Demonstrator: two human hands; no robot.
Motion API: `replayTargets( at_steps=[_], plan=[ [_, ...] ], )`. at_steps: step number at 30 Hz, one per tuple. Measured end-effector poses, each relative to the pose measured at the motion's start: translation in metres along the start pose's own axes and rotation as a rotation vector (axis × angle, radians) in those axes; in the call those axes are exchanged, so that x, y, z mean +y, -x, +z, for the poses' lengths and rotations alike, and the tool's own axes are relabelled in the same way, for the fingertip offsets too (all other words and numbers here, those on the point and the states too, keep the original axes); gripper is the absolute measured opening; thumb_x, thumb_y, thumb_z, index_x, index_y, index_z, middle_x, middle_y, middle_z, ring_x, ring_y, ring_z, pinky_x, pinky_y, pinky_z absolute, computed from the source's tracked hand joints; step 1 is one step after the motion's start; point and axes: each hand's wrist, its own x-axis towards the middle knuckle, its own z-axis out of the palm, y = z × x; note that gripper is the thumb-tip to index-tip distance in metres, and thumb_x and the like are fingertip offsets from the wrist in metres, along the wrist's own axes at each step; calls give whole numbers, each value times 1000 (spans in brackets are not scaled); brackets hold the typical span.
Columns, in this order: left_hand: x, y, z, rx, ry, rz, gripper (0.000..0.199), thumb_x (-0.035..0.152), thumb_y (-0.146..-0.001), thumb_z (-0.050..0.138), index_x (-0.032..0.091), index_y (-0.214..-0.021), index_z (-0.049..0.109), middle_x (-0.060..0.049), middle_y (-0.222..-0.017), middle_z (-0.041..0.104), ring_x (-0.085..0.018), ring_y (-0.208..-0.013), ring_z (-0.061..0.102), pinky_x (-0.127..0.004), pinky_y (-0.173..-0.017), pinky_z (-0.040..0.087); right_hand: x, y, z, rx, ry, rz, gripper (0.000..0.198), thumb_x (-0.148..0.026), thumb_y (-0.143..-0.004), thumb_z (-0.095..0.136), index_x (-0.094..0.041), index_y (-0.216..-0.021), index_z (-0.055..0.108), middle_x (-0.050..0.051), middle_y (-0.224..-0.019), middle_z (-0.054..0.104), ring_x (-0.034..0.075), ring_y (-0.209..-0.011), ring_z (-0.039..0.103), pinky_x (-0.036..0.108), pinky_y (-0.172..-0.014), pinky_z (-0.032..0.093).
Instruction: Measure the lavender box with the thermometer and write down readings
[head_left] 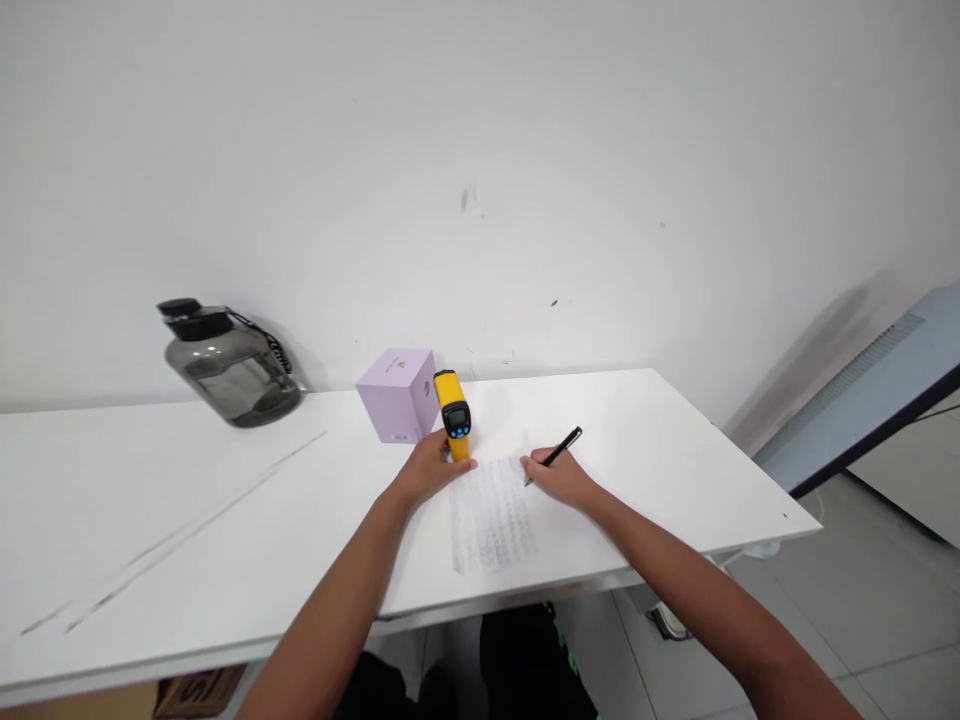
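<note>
My left hand [431, 466] is closed around the lower part of a yellow and black infrared thermometer [454, 405], which stands upright with its small screen and blue buttons facing me. The thumb of that hand reaches the top edge of a sheet of paper [491, 525] covered in faint lines of writing. In my right hand [556, 475] is a black pen [562, 446], gripped near its tip. The pen's point is at the upper right of the sheet. Right behind my left hand stands a lilac box [396, 397].
A large grey see-through water bottle [232, 370] with a black lid stands at the back left of the white table [187, 500]. The table meets a white wall [480, 200]. Beyond its right edge is a pale, slanted appliance [885, 380]. Under the table sits a cardboard box [199, 692].
</note>
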Motion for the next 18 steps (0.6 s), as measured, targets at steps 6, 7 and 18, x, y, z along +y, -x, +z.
replayTargets(
  at_steps=[6, 7, 18],
  plan=[
    [-4, -2, 1, -52, 15, -29, 56, 48, -64, 80, 17, -109, 66, -8, -105, 69, -27, -98, 64, -39, -85, 50, 0, 0, 0, 4, -11, -2, 33, -36, -83, 56, -20, -55, 61, -1, -57, 56, 14, -60, 50, 27, -59, 37],
    [-5, -2, 2, -53, 11, -30, 57, 48, -65, 80, 17, -110, 66, -8, -105, 69, -28, -99, 64, -39, -85, 49, 0, 0, 0, 5, -9, -5, 33, -36, -83, 55, -20, -55, 61, -1, -56, 56, 14, -60, 50, 27, -60, 37],
    [-3, -2, 2, -37, -7, -28, 58, 49, -63, 80, 17, -110, 67, -7, -103, 69, -27, -94, 63, -39, -82, 49, 3, 0, -1, 20, -9, -7, 33, -38, -82, 55, -20, -55, 59, -1, -57, 55, 14, -61, 50, 27, -60, 37]
  ],
)
